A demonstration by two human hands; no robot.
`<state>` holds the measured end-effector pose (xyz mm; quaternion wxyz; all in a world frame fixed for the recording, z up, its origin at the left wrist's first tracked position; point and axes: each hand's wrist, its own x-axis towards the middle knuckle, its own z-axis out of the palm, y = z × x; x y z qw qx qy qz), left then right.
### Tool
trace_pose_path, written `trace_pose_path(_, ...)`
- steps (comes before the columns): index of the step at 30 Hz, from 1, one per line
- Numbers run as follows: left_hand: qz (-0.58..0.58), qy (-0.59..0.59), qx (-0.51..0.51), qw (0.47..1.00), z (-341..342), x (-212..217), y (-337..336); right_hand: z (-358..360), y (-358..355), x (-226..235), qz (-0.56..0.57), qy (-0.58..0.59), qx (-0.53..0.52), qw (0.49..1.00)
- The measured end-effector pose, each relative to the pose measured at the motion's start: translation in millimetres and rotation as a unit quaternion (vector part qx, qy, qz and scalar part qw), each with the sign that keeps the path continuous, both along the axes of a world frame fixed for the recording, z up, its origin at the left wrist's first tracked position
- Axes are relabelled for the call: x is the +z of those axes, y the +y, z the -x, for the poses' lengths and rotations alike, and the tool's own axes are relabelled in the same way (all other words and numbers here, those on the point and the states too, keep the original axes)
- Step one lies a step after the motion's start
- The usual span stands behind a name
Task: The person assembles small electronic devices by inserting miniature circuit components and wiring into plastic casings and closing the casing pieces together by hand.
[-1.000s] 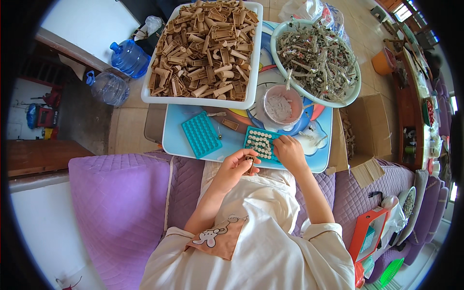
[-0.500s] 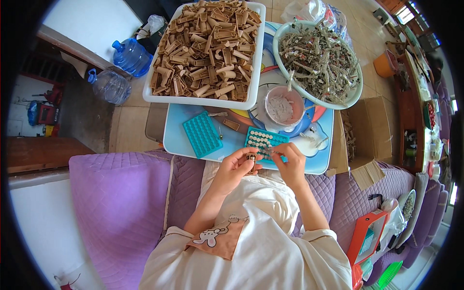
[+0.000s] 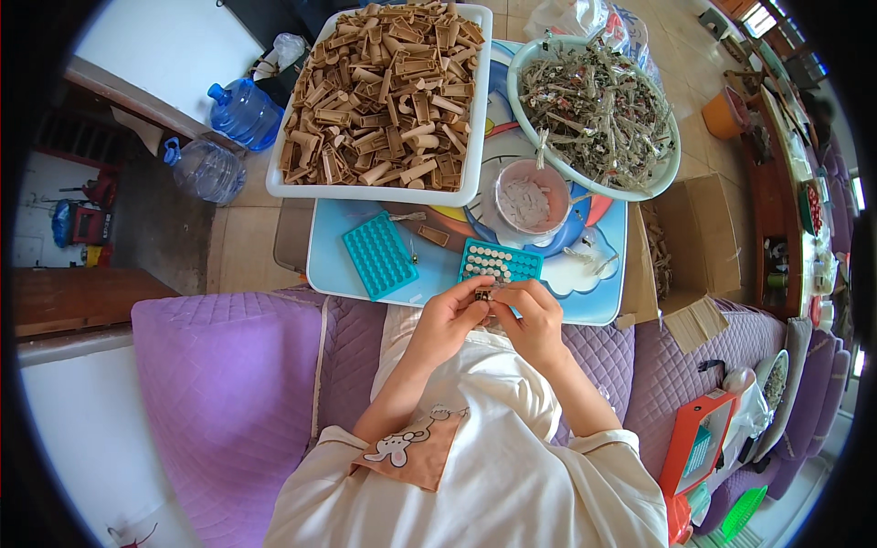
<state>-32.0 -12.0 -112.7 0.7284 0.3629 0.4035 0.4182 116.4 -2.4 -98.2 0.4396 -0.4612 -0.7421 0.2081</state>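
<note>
Over my lap, close to the table's near edge, my left hand (image 3: 446, 320) is closed around a small brown plastic casing (image 3: 482, 294). My right hand (image 3: 532, 318) meets it from the right, fingers pinched at the casing; what they grip is too small to make out. Just beyond both hands lies a teal tray (image 3: 528, 266) with white round pieces (image 3: 489, 258) in part of its cells. To its left is a second teal tray (image 3: 378, 256) with no pieces visible in it. A loose brown casing (image 3: 433, 237) and a small wired part (image 3: 414, 258) lie between the trays.
A white bin (image 3: 375, 193) heaped with brown casings stands at the far left of the table (image 3: 329, 274). A pale basin (image 3: 671, 173) of tangled wired parts is far right, near a bowl (image 3: 503, 216) of white pieces. Beside the table is an open cardboard box (image 3: 708, 228).
My right hand has moved left, from above the tray's near edge to the casing in my left hand. The casing has tilted and is more covered by fingers.
</note>
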Motion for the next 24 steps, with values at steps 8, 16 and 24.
trace_pose_path(8,-0.019,0.093,-0.022,0.995,-2.4,11.7,-2.6,-7.1,0.8,0.8,0.039,0.016,0.066,0.997)
trace_pose_path(16,0.032,0.046,-0.103,0.993,3.6,5.4,-3.5,-17.5,11.3,20.8,0.304,-0.002,0.14,0.942)
trace_pose_path(24,0.04,0.046,-0.145,0.988,5.7,-0.8,-5.3,-16.8,28.2,20.3,0.409,0.009,0.184,0.894)
